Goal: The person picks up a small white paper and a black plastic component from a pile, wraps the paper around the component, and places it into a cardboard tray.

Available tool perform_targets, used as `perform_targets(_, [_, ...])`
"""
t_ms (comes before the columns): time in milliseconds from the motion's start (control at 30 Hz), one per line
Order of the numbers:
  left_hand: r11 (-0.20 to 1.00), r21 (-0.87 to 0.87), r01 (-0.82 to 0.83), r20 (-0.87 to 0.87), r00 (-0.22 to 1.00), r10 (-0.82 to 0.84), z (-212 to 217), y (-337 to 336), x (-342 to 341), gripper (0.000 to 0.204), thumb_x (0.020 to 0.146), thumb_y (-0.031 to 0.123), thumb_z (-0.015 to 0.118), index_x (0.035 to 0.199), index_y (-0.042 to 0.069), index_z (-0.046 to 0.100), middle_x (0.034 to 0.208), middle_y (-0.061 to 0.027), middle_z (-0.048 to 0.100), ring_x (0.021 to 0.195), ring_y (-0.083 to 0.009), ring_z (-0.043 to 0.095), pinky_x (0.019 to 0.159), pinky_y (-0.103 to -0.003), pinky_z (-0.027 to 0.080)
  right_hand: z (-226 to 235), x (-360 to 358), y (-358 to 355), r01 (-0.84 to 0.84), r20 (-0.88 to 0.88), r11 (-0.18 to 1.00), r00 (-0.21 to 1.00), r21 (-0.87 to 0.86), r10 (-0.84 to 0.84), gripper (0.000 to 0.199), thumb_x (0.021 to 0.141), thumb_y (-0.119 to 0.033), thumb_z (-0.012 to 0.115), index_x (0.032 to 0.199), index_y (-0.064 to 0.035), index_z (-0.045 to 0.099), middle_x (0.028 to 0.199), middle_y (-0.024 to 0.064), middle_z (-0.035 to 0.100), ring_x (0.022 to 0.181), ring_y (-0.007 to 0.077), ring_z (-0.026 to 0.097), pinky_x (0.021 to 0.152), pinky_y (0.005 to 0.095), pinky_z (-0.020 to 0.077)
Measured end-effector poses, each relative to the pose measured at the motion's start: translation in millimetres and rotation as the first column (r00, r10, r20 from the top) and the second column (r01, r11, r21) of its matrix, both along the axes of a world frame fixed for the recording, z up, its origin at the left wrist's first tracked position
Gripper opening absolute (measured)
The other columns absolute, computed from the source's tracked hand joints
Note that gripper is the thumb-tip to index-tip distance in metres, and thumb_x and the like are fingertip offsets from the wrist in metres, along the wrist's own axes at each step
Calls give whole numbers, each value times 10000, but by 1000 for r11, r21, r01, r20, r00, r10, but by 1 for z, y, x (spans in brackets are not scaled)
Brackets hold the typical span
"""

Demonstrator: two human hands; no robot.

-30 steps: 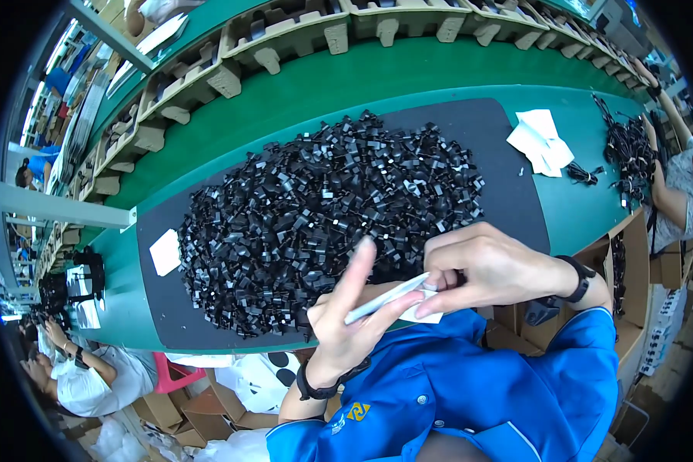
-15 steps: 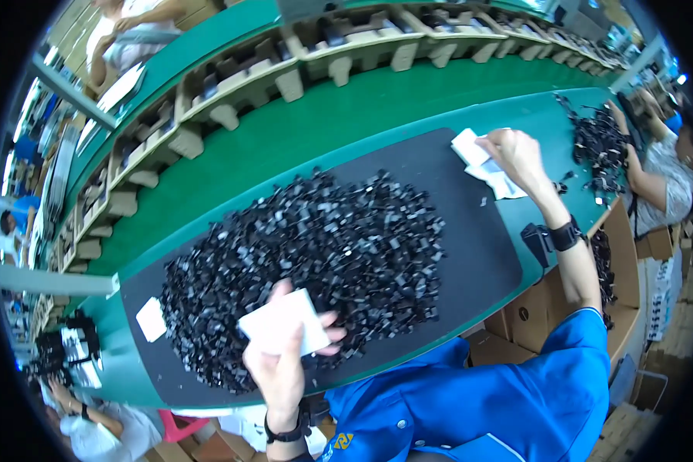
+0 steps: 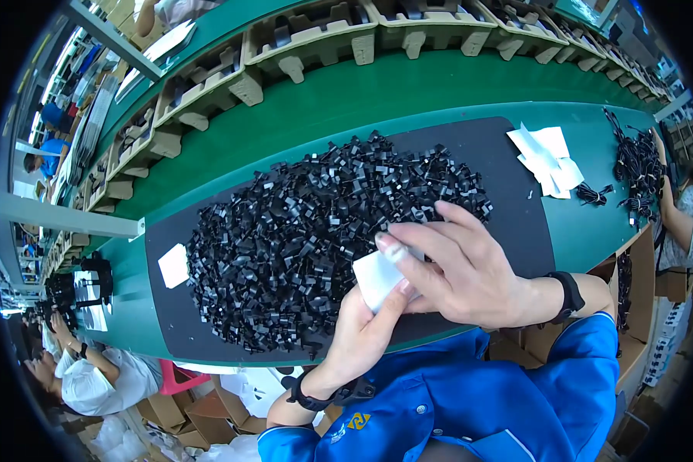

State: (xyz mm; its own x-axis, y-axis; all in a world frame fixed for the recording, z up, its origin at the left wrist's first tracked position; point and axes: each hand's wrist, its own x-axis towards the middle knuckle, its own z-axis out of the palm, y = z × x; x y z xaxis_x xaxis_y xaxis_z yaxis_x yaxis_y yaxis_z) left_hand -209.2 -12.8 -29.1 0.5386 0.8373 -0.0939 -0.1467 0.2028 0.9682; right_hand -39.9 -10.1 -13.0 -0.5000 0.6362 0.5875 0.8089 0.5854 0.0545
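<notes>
Low over the near edge of the dark mat, my left hand (image 3: 359, 331) pinches a small white paper sheet (image 3: 376, 279), its thumb across the front. My right hand (image 3: 470, 269) comes over the same paper from the right, fingers bent around its upper right side and partly hiding it. Something white shows at one right fingertip, too small to make out. Beyond both hands spreads a large heap of small black plastic parts (image 3: 308, 239), some with shiny metal ends. Their exact kind is unclear.
White papers (image 3: 547, 158) lie at the mat's far right, beside bundled black cables (image 3: 637, 173). Another white sheet (image 3: 174, 266) rests at the left. Cardboard trays (image 3: 308, 46) line the green conveyor. A co-worker's arm (image 3: 674, 208) reaches in at right; another person (image 3: 92, 377) sits left.
My right hand has come from the white papers at far right to the sheet in my left hand. My left hand has shifted right. The view has shifted.
</notes>
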Motion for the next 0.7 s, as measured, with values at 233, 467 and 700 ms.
perform_targets(233, [998, 51, -39, -17, 999, 40, -2, -15, -14, 233, 953, 117, 460, 1095, -42, 556, 999, -80, 621, 932, -122, 585, 796, -256, 473, 10, -3, -18, -141, 159, 937, 983, 320, 93, 387, 712, -359, 706, 957, -68, 632, 1066, 58, 600, 840, 154, 501, 807, 341, 492])
perform_targets(467, [994, 101, 32, -194, 981, -12, -3, -24, -27, 289, 878, 61, 554, 1163, 31, 587, 1028, -128, 641, 933, -122, 599, 793, -280, 482, 26, -14, -45, -182, -91, 981, 980, -70, 176, 168, 873, -195, 589, 955, -49, 579, 753, 87, 611, 484, 149, 543, 411, 281, 439])
perform_targets(700, [941, -10, 338, -105, 936, -337, 6, -11, -37, 423, 760, 80, 703, 1170, 44, 605, 1029, -122, 660, 925, -134, 618, 827, -285, 490, 34, -15, -41, -434, -354, 510, 901, -743, 251, 202, 862, -120, 585, 1006, -33, 473, 506, 75, 482, 373, 237, 526, 316, 309, 373])
